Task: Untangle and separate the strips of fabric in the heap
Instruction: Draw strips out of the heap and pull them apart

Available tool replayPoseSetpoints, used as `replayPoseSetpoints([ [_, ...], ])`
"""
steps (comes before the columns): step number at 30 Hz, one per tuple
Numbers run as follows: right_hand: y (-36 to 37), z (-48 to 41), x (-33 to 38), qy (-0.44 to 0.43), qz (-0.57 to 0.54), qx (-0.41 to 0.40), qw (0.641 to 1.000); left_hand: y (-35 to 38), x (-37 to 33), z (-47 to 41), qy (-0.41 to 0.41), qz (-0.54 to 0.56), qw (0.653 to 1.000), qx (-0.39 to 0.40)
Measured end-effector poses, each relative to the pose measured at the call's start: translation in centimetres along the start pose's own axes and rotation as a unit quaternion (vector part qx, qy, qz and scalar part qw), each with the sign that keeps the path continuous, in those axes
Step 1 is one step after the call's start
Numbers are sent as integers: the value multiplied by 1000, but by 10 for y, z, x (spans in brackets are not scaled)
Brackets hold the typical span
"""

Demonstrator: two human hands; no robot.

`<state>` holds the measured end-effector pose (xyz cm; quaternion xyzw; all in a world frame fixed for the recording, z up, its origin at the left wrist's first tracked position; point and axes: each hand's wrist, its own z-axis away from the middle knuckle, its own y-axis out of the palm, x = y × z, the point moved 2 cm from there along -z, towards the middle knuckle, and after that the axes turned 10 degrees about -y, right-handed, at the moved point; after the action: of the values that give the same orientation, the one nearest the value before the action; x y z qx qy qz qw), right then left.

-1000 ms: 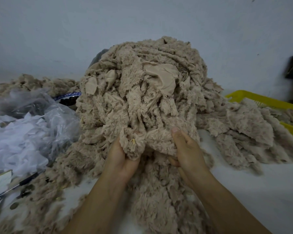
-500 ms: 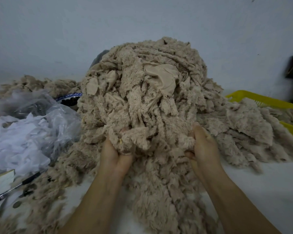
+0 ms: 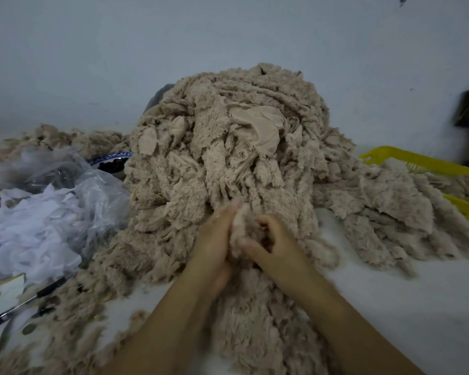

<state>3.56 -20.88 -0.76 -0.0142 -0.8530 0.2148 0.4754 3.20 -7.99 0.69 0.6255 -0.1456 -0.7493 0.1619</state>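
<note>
Where one heap [image 3: 228, 158] sits on the table [image 3: 390, 307], two hands meet at its front: right hand [image 3: 276, 244], fingers curled round one tuft [image 3: 241, 223]; left hand [image 3: 214, 239], fingers straight, pressing it. One tray [image 3: 423, 165] right; one bag [image 3: 92, 190], one pen [image 3: 25, 301] left.

1. One tall heap [image 3: 228, 163] of fuzzy beige fabric strips.
2. Two hands at the heap's near foot: the left hand [image 3: 214, 247] and the right hand [image 3: 275, 247].
3. One clump of strips [image 3: 241, 221] between them, at the heap's foot.
4. One yellow basket [image 3: 417, 161], right of the heap.
5. One clear plastic bag [image 3: 92, 190] of white scraps, left of the heap.
6. One pen [image 3: 25, 303], near-left of the heap.
7. One smaller beige pile [image 3: 65, 136], behind the heap's left side.
</note>
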Motion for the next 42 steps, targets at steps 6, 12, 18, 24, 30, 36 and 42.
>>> replayPoseSetpoints([
  [6, -21, -7, -13, 60, -6, -145, 988, 34, 14, -1, 27, -146, 988, 46],
  [12, -98, -14, -33, 138, -499, -427, 741, 57, 23, -25, 76, -306, 948, 35],
  [18, -78, -2, -60, 281, -434, -394, 760, 67, 72, -52, 221, -625, 748, 35],
  [24, -86, -35, -76, 323, -351, -248, 843, 65, 77, -53, 273, -638, 720, 7],
  [30, -155, -46, -107, 303, -229, -295, 877, 68, 80, -56, 264, -661, 703, -15],
  [36, -176, -37, -116, 256, -55, -362, 894, 73, 79, -62, 252, -673, 694, -30],
  [42, -107, -23, -91, 201, 32, -265, 942, 75, 74, -63, 243, -674, 697, -40],
])
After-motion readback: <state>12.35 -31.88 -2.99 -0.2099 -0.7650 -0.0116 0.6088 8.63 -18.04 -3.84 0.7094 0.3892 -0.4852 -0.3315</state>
